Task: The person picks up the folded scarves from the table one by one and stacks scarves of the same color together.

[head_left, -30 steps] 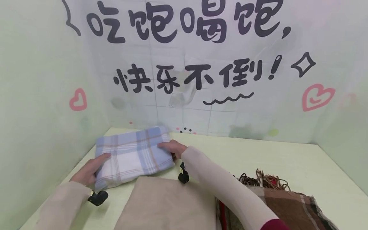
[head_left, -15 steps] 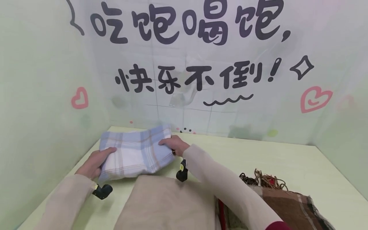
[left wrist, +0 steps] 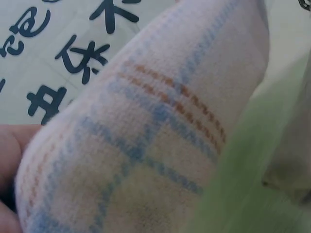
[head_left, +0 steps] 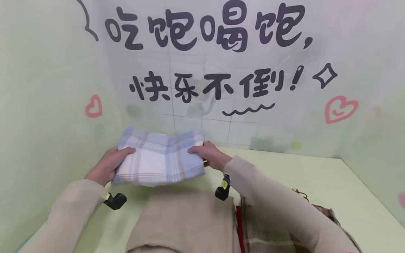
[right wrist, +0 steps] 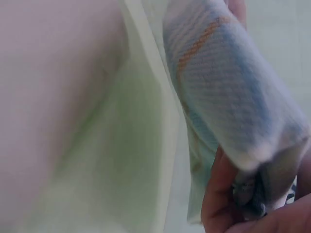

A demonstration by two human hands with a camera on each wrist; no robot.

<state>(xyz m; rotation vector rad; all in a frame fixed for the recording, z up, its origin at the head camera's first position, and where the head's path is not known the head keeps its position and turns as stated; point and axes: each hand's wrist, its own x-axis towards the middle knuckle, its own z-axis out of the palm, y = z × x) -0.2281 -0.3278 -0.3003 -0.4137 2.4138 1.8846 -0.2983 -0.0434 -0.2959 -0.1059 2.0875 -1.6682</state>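
A folded blue and white plaid cloth (head_left: 155, 158), possibly a scarf, hangs above the table between both hands. Its left edge is gripped by my left hand (head_left: 105, 165), thumb on top and fingers underneath, mostly hidden. At the opposite edge my right hand (head_left: 213, 154) pinches it the same way, and in the right wrist view its fingers (right wrist: 218, 194) curl under the fold. Up close in the left wrist view the plaid cloth (left wrist: 131, 145) fills much of the picture. Below and in front of it lies a folded beige cloth (head_left: 186, 218) on the table.
Right of the beige cloth lies a brown and red plaid fabric (head_left: 269, 225) with fringe, partly hidden by my right sleeve (head_left: 278, 203). The pale green table (head_left: 284, 163) meets a lettered back wall (head_left: 209, 119) and a side wall (head_left: 47, 116).
Both hands have lifted the blue and white plaid cloth off the table and carried it up and to the right. The beige cloth's near edge now shows as the view shifts.
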